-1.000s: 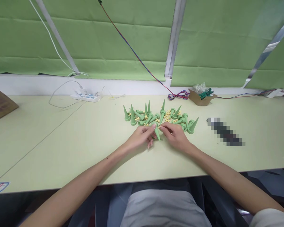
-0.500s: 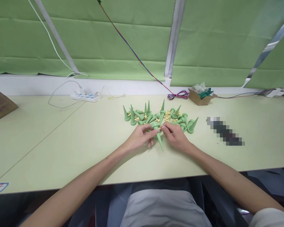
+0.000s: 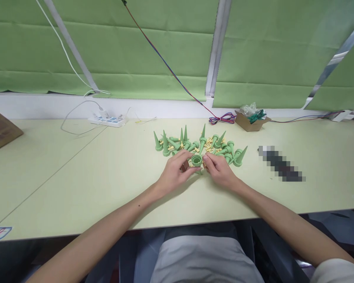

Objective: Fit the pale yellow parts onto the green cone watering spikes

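Observation:
My left hand (image 3: pixel 178 169) is closed around a green plastic watering spike (image 3: pixel 196 160), thumb below and fingers above. Its round open end faces me, so the hollow threaded-looking inside shows, while most of the pointed part is hidden. Close against the right side of that spike, my right hand (image 3: pixel 220 167) is pinched, its fingertips on a small yellow piece (image 3: pixel 204 164) that is mostly covered. Just beyond both hands lies a pile of similar green spikes (image 3: pixel 202 143), some standing point up and others on their sides, with small yellow pieces (image 3: pixel 211 143) scattered among them.
At the back are a small cardboard box (image 3: pixel 250 125) with plastic and green stuff, a coiled red-and-blue cable (image 3: pixel 222 118) and a white power strip (image 3: pixel 107 120). A blurred-out dark object (image 3: pixel 281 164) lies right. A brown item (image 3: pixel 1 130) sits far left.
The green spike has been turned in my left hand: its point faced me before, now its open end does. My left fingers have shifted around it; the right hand stays nearly in place.

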Demonstrator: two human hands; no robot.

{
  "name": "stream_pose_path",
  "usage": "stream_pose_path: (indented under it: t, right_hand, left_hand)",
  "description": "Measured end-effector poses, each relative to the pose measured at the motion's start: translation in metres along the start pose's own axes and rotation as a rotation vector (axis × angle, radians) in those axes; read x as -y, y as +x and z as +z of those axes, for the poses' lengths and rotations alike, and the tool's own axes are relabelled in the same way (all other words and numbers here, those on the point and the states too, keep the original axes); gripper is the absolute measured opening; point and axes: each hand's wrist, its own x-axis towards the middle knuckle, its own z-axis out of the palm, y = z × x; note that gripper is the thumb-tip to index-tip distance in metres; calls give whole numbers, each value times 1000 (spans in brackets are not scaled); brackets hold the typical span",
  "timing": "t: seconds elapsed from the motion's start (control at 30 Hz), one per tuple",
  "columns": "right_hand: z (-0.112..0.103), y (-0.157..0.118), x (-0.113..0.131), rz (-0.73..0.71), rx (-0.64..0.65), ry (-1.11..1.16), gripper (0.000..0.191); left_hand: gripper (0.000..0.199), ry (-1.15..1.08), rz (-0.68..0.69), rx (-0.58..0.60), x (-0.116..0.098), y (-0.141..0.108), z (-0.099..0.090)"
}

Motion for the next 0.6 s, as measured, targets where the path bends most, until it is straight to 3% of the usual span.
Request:
stream_pose_path:
  t: [0.23,0.4,0.6]
  right_hand:
    - [0,0,1,-25,-59,-10,39]
    - [0,0,-1,-13,-99,-14,35]
    - [1,0,-2,-6,-127,-4,31]
  left_hand:
    - [22,59,17,-39,1,-1,2]
    - [19,-37,-162,-36,-2,2,1]
    - [31,-352,-408,90,-4,7,-1]
